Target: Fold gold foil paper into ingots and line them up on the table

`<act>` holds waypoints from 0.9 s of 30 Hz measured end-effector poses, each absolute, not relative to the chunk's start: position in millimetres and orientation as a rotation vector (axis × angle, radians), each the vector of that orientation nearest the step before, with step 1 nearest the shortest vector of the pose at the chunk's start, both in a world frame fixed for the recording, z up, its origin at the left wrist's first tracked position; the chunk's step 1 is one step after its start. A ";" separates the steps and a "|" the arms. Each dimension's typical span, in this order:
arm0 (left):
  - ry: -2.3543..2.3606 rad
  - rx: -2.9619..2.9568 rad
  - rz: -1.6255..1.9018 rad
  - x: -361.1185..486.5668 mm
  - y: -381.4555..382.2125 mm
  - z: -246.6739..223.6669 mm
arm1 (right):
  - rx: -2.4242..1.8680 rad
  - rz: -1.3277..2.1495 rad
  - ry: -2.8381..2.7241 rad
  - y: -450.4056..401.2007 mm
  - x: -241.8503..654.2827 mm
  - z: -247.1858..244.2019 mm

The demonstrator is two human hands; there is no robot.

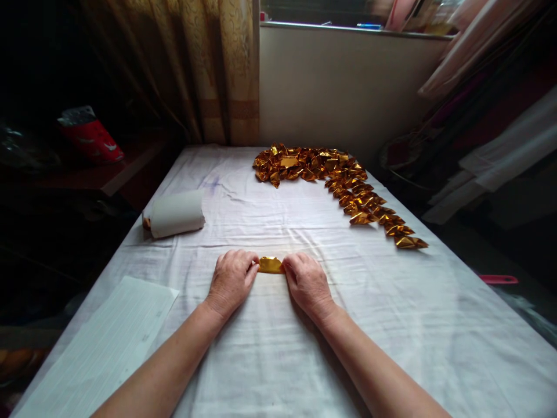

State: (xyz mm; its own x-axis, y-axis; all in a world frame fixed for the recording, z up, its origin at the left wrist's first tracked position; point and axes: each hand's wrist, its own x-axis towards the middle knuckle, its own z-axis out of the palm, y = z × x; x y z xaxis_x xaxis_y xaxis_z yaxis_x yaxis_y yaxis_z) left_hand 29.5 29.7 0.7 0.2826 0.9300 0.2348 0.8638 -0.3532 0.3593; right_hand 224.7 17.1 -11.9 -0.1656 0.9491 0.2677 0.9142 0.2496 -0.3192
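A small folded piece of gold foil paper (270, 265) lies low over the white cloth, stretched between my two hands. Its left end is pinched in my left hand (234, 275), thumb and fingers pressed together. At the right end my right hand (307, 281) pinches it the same way. Both pinched ends are partly hidden by my fingers. Farther back is a pile of folded gold foil pieces (289, 162), shaped like ingots. Rows of the same foil pieces (369, 203) run from it toward the right edge.
White cloth (270, 360) covers the table. On the left stand a pale roll lying on its side (177, 213) and a lined paper sheet (108, 331). Behind the table hangs a gold curtain (217, 69); a red cup-like container (93, 139) sits on a dark surface at left.
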 end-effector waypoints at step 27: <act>1.741 2.327 0.610 9.5 30.8 -2.5 | -1.708 0.299 -2.511 -7.3 237.9 -4.7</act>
State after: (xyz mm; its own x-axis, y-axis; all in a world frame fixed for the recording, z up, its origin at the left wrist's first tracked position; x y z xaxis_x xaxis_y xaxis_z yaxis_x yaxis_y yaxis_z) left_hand 9.5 30.8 -2.5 0.2335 0.9473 0.2194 0.8770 -0.3026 0.3733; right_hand 237.9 -7.3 -4.7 -0.3707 0.9281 -0.0351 0.9103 0.3556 -0.2118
